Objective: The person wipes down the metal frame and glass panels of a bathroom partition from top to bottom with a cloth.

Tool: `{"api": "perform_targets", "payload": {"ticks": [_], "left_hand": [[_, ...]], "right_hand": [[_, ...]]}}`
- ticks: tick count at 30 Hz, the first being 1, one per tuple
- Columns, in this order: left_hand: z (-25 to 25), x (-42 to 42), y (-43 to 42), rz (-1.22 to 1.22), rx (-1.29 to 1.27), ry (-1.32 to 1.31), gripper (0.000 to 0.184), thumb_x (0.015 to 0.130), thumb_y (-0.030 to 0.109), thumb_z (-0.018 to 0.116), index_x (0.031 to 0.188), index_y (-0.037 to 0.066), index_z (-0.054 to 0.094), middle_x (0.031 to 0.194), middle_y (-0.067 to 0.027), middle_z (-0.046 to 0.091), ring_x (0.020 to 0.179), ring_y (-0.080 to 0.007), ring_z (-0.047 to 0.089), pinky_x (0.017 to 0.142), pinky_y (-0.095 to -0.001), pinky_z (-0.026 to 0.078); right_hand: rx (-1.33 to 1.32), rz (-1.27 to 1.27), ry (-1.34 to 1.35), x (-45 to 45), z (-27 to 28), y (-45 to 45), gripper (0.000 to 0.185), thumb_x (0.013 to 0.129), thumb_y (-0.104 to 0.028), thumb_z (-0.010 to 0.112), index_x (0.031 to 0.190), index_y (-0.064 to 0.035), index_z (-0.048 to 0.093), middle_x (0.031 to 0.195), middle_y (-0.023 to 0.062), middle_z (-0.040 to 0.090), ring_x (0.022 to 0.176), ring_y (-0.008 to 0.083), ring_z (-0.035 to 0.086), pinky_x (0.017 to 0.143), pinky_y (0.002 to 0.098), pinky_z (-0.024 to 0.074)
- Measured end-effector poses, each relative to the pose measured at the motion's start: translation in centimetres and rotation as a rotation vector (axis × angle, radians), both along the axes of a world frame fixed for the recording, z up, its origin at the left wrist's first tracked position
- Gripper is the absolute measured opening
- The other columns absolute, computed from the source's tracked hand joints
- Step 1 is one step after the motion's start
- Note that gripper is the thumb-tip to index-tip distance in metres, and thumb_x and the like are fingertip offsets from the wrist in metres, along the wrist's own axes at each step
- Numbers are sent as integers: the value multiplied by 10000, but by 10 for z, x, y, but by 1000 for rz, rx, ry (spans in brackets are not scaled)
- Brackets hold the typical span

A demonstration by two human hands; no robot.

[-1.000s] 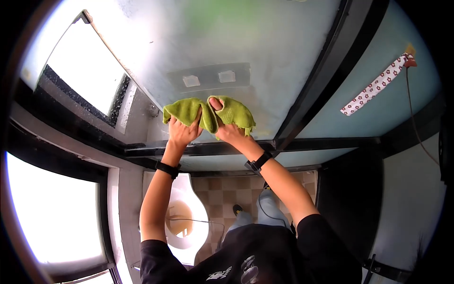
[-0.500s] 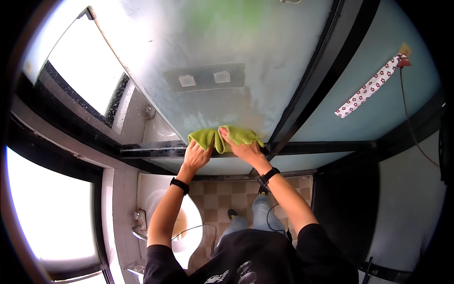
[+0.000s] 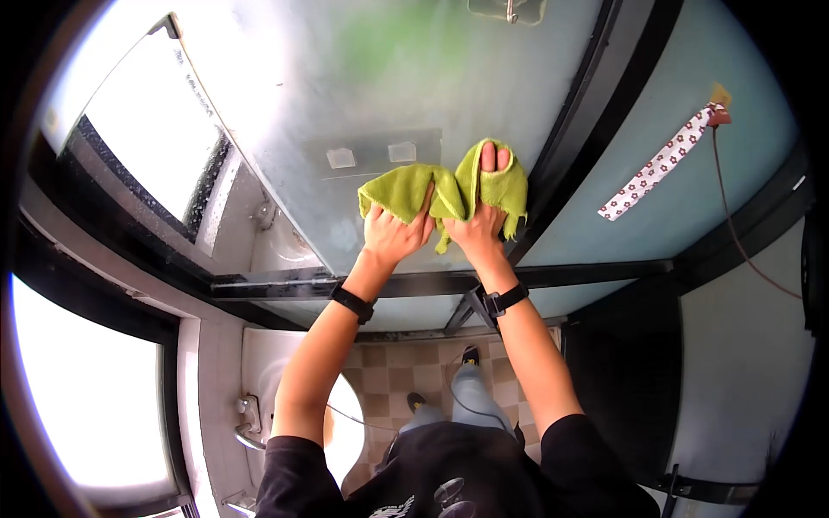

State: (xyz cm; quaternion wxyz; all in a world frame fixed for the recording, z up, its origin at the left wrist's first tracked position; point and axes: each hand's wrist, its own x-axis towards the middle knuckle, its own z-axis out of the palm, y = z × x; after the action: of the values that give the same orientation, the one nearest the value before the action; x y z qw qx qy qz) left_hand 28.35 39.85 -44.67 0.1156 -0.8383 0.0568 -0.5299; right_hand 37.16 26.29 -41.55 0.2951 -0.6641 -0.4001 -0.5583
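Observation:
A lime-green cloth (image 3: 406, 192) lies bunched against a frosted glass panel (image 3: 363, 86), above the dark crossbar. My left hand (image 3: 397, 235) grips the cloth's left part; most of its fingers are hidden under the folds, and one lies along the fabric. The cloth's right part drapes over my right hand (image 3: 477, 231), and two fingertips poke out near its top edge. Both hands press the cloth toward the glass, side by side. Each wrist wears a black band. A grey rectangular plate (image 3: 371, 148) with two pale squares is just above the cloth.
To the right, dark frame bars border another pane with a flowered strip (image 3: 661, 164) and a hanging cord (image 3: 730, 198). A white basin (image 3: 350, 414) and its faucet (image 3: 249, 414) stand at lower left. Bright windows line the left side. A small hook (image 3: 511, 12) is at the top.
Both hands have moved up from the crossbar onto the glass, taking the cloth with them. The cloth is more spread out, and the right fingertips now show above it.

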Motion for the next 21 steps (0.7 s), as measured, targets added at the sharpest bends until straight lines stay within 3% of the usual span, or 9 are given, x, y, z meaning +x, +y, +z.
{"api": "perform_targets", "payload": {"ticks": [2, 4, 10, 12, 13, 14, 16, 18, 21], "left_hand": [[-13, -2, 3, 31, 19, 10, 578, 796, 326, 651, 1308, 67, 585, 1283, -152, 585, 1192, -344, 544, 1025, -489, 382], [-28, -6, 7, 29, 53, 66, 540, 790, 355, 651, 1262, 94, 623, 1243, -131, 612, 1156, -342, 571, 986, -484, 420], [-105, -21, 12, -2, -19, 298, 411, 819, 328, 641, 1180, 133, 656, 1161, -95, 638, 1066, -306, 607, 907, -442, 479], [-125, -29, 11, -19, -154, 515, 398, 842, 301, 625, 1205, 137, 642, 1175, -95, 633, 1065, -301, 609, 897, -436, 483], [-128, -36, 8, 38, -127, 634, 434, 909, 263, 540, 1315, 110, 562, 1283, -77, 589, 1170, -239, 559, 958, -395, 444], [-131, -40, 5, 39, -120, 627, 434, 909, 263, 540, 1315, 110, 562, 1283, -77, 589, 1170, -239, 559, 958, -395, 444], [-143, -44, -3, 53, -73, 551, 483, 882, 235, 535, 1347, 104, 535, 1307, -85, 578, 1199, -243, 542, 1005, -410, 413], [-132, -54, -15, 47, -61, 521, 617, 809, 203, 581, 1399, 56, 473, 1307, -146, 566, 1225, -285, 520, 1058, -428, 369], [-112, -69, -31, -97, -109, 425, 638, 779, 119, 614, 1377, -29, 451, 1257, -210, 565, 1188, -350, 533, 1033, -454, 400]], "right_hand": [[-26, -19, -3, 2, -27, -2, 494, 810, -328, 674, 1209, -41, 618, 1478, 183, 396, 1280, 467, 408, 995, 592, 362], [-98, -73, 14, 4, -68, -2, 517, 866, -349, 640, 1287, -59, 565, 1481, 261, 360, 1346, 503, 326, 1054, 621, 299], [-288, -70, 113, -6, -166, -12, 473, 774, -334, 703, 1181, -104, 633, 1451, 212, 374, 1275, 474, 388, 997, 612, 346], [-380, -22, 325, -24, -157, -19, 304, 738, -277, 710, 998, -127, 662, 1212, 84, 535, 1059, 339, 545, 824, 514, 448], [-348, -13, 347, -30, -156, -17, 325, 733, -228, 724, 1029, -121, 641, 1165, 62, 547, 1044, 316, 556, 800, 497, 457], [-313, 29, 326, -31, -164, -18, 381, 742, -194, 710, 1094, -91, 606, 1146, 74, 557, 1011, 332, 562, 787, 498, 461], [-402, 44, 570, -39, -159, -21, 409, 770, -147, 676, 1158, -62, 576, 1131, 98, 575, 1016, 347, 563, 803, 499, 466], [-299, 140, 355, -53, -135, -36, 463, 796, -15, 598, 1255, 7, 535, 1267, 178, 556, 1122, 394, 560, 900, 476, 482], [-212, 382, 392, -65, -115, -67, 483, 795, 35, 586, 1273, 39, 520, 1309, 181, 543, 1136, 382, 570, 939, 468, 483]]}}
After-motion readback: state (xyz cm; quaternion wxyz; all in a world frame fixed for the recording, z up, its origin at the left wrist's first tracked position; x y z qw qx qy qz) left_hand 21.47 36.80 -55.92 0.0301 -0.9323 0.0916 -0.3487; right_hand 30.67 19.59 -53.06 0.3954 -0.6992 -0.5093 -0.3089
